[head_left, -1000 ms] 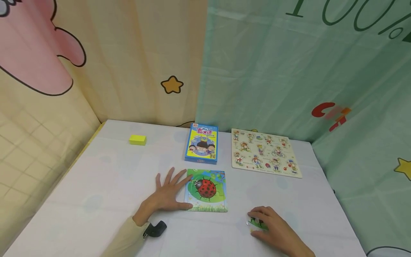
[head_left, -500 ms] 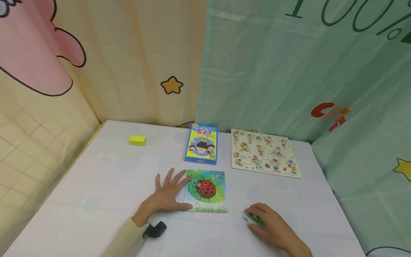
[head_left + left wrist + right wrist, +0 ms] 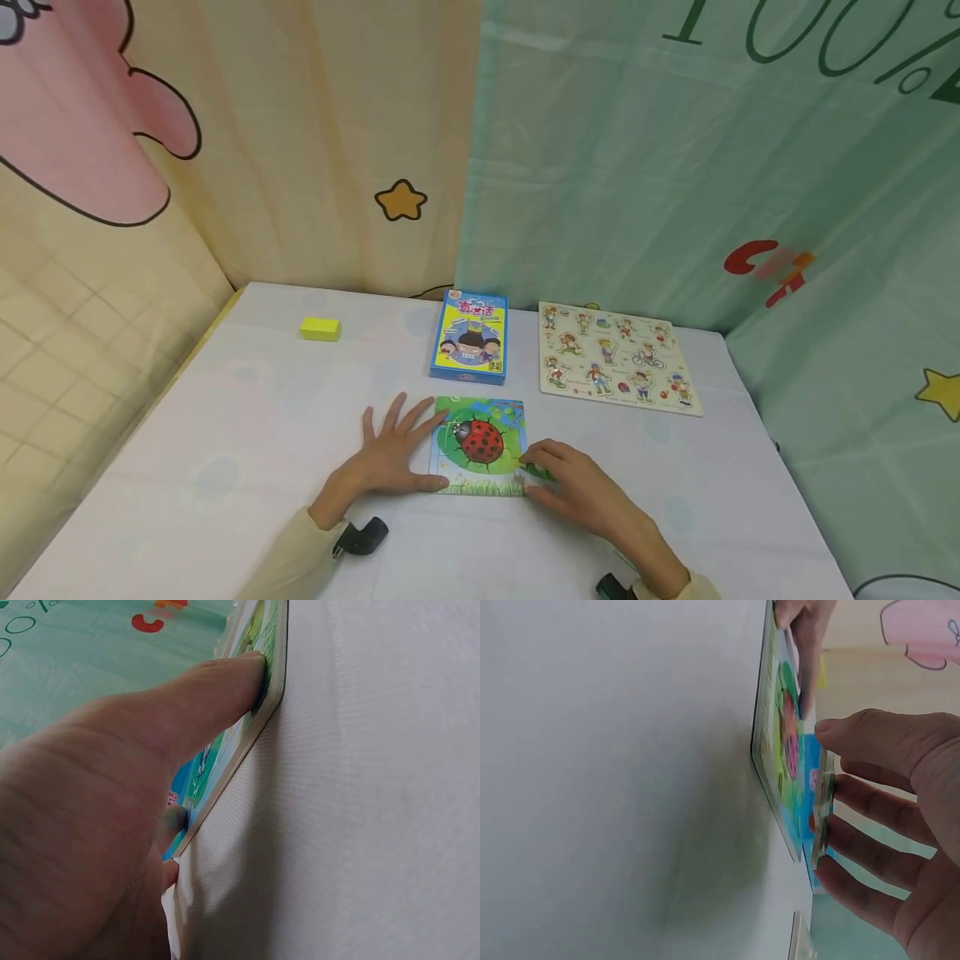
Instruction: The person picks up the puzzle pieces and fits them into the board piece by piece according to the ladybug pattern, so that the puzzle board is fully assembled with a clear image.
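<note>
A square ladybug puzzle (image 3: 480,487) lies flat on the white table. My left hand (image 3: 390,460) rests at its left side with fingers spread; the thumb (image 3: 225,681) presses on the near left corner and a fingertip touches the left edge higher up. Just off the puzzle's right edge, my right hand (image 3: 581,490) holds a puzzle piece with green on it (image 3: 538,472). In the right wrist view that piece (image 3: 823,806) is pinched between thumb and fingers, tilted above the table and seen edge-on, so its face is mostly hidden.
A blue and yellow card box (image 3: 468,337) lies behind the puzzle. To its right is a wooden board with small figures (image 3: 618,358). A yellow block (image 3: 320,329) sits at the back left. Printed curtains (image 3: 600,167) hang behind the table.
My right hand has lifted the puzzle piece from the table at the right and carried it left and away from me to the puzzle's right edge. The left hand has stayed in place.
</note>
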`<control>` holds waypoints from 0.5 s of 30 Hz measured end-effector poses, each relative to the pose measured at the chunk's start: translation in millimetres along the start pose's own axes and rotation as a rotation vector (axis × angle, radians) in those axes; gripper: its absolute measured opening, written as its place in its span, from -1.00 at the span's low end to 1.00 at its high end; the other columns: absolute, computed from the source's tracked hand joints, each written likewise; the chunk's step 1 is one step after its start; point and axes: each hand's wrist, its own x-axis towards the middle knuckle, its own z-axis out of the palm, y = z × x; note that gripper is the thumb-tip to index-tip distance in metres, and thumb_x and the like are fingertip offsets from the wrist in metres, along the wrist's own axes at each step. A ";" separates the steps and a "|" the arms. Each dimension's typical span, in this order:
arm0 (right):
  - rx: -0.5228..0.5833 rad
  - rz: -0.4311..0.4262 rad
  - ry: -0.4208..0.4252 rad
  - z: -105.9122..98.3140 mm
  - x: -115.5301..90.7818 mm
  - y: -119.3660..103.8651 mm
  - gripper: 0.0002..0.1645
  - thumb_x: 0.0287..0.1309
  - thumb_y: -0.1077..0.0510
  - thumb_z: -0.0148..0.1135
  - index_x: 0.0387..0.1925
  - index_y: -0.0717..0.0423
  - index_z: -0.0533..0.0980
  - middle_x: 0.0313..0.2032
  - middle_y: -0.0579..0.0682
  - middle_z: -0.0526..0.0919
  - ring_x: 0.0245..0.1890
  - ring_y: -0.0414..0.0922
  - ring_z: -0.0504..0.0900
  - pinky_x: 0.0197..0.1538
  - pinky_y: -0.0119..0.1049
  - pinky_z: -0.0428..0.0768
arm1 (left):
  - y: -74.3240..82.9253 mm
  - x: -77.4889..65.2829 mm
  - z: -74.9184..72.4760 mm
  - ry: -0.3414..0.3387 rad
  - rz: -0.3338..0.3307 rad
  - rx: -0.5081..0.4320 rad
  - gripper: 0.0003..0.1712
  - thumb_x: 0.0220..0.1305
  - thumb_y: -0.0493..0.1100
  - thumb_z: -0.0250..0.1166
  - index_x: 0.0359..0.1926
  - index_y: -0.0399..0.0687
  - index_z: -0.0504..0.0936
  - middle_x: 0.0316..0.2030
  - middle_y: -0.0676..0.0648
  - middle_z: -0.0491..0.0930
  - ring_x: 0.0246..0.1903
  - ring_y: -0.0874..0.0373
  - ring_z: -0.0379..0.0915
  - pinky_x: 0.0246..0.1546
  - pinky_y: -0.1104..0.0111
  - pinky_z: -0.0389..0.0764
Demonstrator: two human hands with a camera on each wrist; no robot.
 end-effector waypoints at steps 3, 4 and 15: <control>0.023 -0.024 -0.007 6.3 14.3 -8.4 -0.64 0.18 0.03 0.43 0.01 -0.04 0.62 0.02 -0.15 0.65 0.06 -0.17 0.63 0.11 -0.16 0.64 | 0.2 0.2 0.0 0.001 0.005 0.006 0.17 0.02 0.45 0.39 0.56 0.21 0.12 0.60 -0.06 -0.09 0.56 -0.32 -0.46 0.31 -0.47 -0.45; 0.025 -0.033 -0.007 8.4 19.1 -11.1 -0.64 0.19 0.02 0.43 0.01 -0.04 0.63 0.02 -0.14 0.66 0.06 -0.17 0.63 0.12 -0.15 0.64 | 0.2 0.4 0.2 -0.001 0.004 0.008 0.17 0.02 0.45 0.38 0.56 0.21 0.12 0.60 -0.06 -0.09 0.56 -0.31 -0.46 0.31 -0.46 -0.45; -0.018 -0.104 -0.067 26.8 53.7 -27.3 -0.77 0.21 0.03 0.41 -0.11 -0.01 0.70 0.04 -0.15 0.68 0.10 -0.15 0.58 0.17 -0.20 0.61 | 0.1 1.6 -0.9 -0.006 -0.002 0.036 0.15 0.03 0.47 0.36 0.56 0.24 0.13 0.60 -0.04 -0.08 0.56 -0.31 -0.45 0.31 -0.47 -0.42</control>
